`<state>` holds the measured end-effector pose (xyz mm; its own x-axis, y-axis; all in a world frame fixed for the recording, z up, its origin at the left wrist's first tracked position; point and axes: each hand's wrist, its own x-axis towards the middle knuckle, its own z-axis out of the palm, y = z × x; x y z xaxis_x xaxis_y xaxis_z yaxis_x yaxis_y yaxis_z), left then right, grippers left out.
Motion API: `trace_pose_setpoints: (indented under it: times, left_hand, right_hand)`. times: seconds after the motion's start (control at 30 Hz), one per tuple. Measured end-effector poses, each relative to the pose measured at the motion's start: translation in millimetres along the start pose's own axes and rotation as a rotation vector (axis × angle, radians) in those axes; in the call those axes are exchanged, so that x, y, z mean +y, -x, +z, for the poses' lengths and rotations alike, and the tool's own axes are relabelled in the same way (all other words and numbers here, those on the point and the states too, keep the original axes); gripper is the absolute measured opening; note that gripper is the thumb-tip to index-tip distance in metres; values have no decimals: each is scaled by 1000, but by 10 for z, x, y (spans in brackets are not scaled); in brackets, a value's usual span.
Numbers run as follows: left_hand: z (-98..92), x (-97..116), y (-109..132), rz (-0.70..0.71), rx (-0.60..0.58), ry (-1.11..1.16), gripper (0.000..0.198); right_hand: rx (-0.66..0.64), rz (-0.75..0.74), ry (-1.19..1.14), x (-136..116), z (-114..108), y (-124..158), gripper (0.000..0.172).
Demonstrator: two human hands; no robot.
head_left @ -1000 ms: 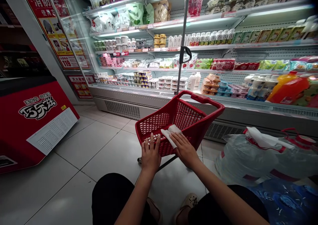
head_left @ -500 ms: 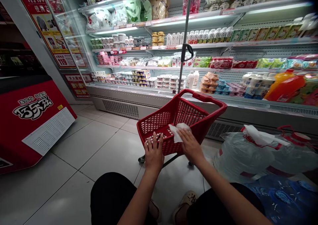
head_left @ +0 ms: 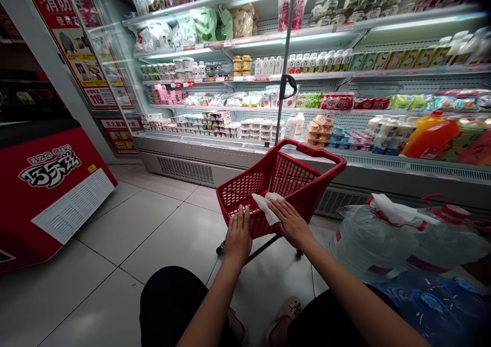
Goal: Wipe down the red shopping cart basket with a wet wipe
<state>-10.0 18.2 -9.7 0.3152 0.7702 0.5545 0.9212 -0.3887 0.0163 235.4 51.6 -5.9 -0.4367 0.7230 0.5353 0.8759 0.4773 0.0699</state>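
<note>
A small red plastic shopping cart (head_left: pixel 293 176) with mesh walls stands just ahead of me. My left hand (head_left: pixel 238 237) rests against its near wall at the left, fingers straight and close together, holding nothing. Under the fingers of my right hand (head_left: pixel 292 223) is a white wipe (head_left: pixel 264 206), pressed on the top edge of that same wall. One corner of the wipe sticks out to the left, while part of it is hidden beneath the fingers.
Behind the cart runs a refrigerated display case (head_left: pixel 238 155) stocked with dairy and drinks. Large clear water jugs (head_left: pixel 372 239) and blue bottles (head_left: pixel 429 301) stand close on the right. A red freezer (head_left: pixel 88 168) is at the left, with tiled floor (head_left: pixel 153 224) between.
My right hand and the wipe have shifted slightly left along the cart's edge. The fingers of my left hand have drawn closer together. The cart appears slightly turned.
</note>
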Motion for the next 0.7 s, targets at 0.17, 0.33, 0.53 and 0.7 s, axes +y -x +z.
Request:
trace_pose_setpoints:
  times: [0.17, 0.33, 0.53, 0.7]
  left_hand:
    - [96, 93, 21, 17, 23, 41, 104]
    - [120, 143, 46, -36, 55, 38, 97]
    - [12, -60, 116, 13, 21, 52, 95]
    - [-57, -167, 163, 56, 12, 90, 97]
  right_hand:
    - [20, 110, -30, -142, 62, -118, 55]
    - [1, -25, -98, -677, 84, -104, 65]
    - [-60, -70, -72, -329, -21, -156, 59]
    - [-26, 116, -15, 278, -8, -179, 56]
